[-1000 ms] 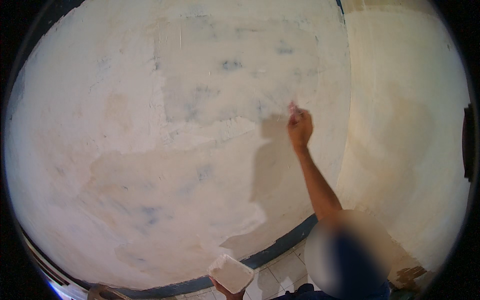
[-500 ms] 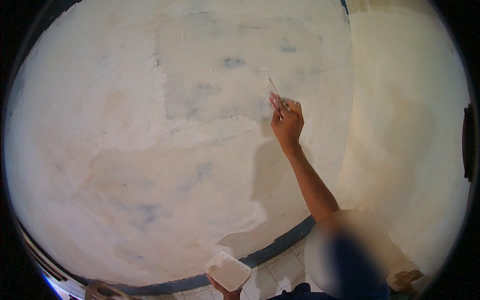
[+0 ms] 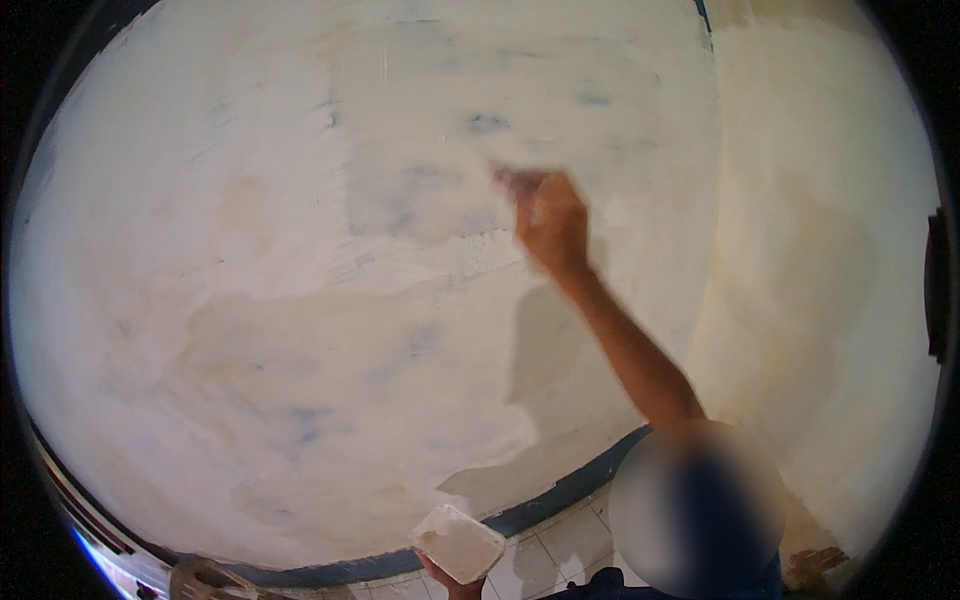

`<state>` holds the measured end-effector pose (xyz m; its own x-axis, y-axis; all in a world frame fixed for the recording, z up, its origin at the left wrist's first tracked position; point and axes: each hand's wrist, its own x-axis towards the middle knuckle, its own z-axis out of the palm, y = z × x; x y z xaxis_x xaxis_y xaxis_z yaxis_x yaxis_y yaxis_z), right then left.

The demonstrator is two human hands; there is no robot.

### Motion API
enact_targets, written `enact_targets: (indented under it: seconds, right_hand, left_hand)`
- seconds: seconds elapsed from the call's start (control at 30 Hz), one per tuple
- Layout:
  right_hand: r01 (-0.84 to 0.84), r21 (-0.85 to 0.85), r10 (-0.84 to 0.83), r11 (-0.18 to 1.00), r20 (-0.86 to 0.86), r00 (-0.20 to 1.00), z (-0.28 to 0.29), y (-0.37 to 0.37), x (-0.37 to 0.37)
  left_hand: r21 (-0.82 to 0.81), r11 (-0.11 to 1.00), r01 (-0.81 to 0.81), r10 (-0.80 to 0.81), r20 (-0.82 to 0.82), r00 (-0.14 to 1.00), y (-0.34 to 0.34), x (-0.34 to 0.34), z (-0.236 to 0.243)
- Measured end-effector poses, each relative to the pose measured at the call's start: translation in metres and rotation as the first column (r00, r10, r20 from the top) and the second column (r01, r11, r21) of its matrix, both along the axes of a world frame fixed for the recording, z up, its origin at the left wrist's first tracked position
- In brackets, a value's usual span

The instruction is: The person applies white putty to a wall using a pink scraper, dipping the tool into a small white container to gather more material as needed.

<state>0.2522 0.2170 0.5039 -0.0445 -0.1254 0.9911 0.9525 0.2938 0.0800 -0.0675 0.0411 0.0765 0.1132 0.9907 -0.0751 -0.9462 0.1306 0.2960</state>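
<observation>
My right hand (image 3: 550, 220) is closed on a tool with a pinkish handle (image 3: 510, 178), blurred by motion; it looks like a thin putty knife. It is raised against the white wall (image 3: 240, 220), on a roughly skimmed patch with bluish-grey spots showing through. Whether the blade touches the surface I cannot tell. Low in view, my left hand (image 3: 447, 583) grips a rectangular, light-coloured tub (image 3: 458, 540) holding pale paste.
An adjoining cream wall (image 3: 810, 270) stands on the right, with a brown patch near its foot. A dark blue-grey skirting (image 3: 540, 505) runs above white floor tiles (image 3: 570, 540). A brown object (image 3: 205, 583) sits at the lower left. A blurred round area covers the lower right.
My right hand, with the tool, has moved left and upward across the patch since one second ago. My left hand and the tub have stayed nearly still.
</observation>
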Motion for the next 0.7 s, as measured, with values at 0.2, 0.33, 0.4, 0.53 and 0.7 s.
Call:
enact_targets:
  seconds: [0.2,0.33,0.4,0.53,0.7]
  right_hand:
    - [0.107,0.193,-0.105,0.975,-0.023,0.994,0.098,-0.002,0.031]
    - [0.117,0.193,-0.135,0.974,0.082,0.987,0.051,0.006,-0.001]
    - [0.178,0.134,-0.192,0.975,0.099,0.976,0.038,0.009,0.006]
    - [0.267,0.073,-0.273,0.961,0.091,0.958,0.031,0.034,0.000]
    - [0.227,-0.148,-0.198,0.963,0.191,0.962,0.005,0.011,-0.022]
  left_hand:
    - [-0.016,1.000,-0.003,0.003,0.009,1.000,0.001,-0.012,0.003]
    - [-0.137,0.989,0.054,-0.030,0.169,0.985,-0.008,-0.013,0.054]
    - [-0.064,0.995,0.078,-0.074,0.067,0.995,-0.005,-0.006,0.044]
    - [-0.139,0.990,0.016,-0.009,0.049,0.999,-0.007,-0.006,0.066]
    - [0.110,0.983,0.143,-0.164,0.210,0.964,0.006,-0.020,0.001]
